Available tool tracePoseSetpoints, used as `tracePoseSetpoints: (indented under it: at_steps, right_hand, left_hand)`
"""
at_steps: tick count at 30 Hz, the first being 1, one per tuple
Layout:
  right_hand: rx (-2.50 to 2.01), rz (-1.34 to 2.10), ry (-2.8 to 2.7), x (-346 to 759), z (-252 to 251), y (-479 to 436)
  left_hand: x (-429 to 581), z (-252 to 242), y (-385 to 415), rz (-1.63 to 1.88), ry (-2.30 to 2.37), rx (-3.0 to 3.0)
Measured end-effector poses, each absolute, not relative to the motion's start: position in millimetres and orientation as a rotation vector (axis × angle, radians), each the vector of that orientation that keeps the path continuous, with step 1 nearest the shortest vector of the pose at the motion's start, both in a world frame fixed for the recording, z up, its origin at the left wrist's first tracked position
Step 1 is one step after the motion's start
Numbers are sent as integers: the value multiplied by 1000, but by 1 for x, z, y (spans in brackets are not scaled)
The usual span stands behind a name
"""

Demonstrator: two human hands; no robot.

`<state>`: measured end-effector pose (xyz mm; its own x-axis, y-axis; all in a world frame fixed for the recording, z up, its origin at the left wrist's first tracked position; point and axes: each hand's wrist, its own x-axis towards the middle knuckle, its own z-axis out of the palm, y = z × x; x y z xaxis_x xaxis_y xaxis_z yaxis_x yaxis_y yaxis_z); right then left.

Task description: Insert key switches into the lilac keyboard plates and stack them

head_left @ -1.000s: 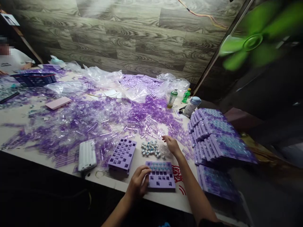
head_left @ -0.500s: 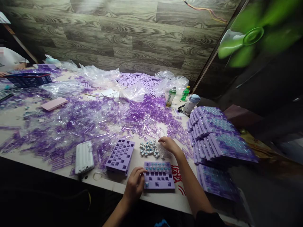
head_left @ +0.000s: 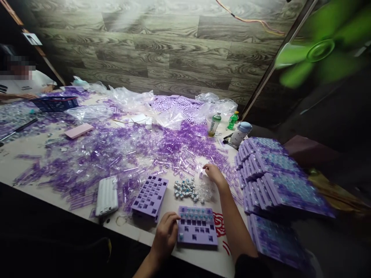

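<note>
A purple tray (head_left: 198, 231) with square holes lies near the table's front edge, its far row filled with small blue-topped parts. My left hand (head_left: 165, 235) rests curled against the tray's left side, fingers closed on its edge. Just beyond the tray sits a small pile of loose blue-and-white parts (head_left: 185, 189). My right hand (head_left: 213, 173) is past that pile, fingers pinched among clear purple tubes; what they hold is too small to make out. A second purple tray (head_left: 150, 195), all holes bare, lies to the left.
Clear purple tubes (head_left: 116, 154) cover much of the table. Stacks of filled purple trays (head_left: 272, 173) stand at the right. A white power bank (head_left: 106, 195), two bottles (head_left: 214, 123), plastic bags and a green fan (head_left: 315, 50) are around. Another person (head_left: 26, 81) sits far left.
My right hand has moved from the pile of blue-and-white parts a little farther out, toward the purple tubes. My left hand stays at the tray's left side. The camera has tilted slightly.
</note>
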<state>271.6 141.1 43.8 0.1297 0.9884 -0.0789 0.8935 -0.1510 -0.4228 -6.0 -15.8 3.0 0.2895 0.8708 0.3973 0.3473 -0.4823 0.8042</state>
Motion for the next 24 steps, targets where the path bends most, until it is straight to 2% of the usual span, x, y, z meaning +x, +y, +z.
tracePoseSetpoints:
  at_steps: [10, 24]
  right_hand:
    - [-2408, 255, -1827, 266, 46, 164]
    - [-2430, 255, -1839, 273, 39, 164]
  left_hand:
    - [-5, -1, -15, 1126, 1129, 1987]
    - [-1, 2, -14, 1087, 1124, 1979]
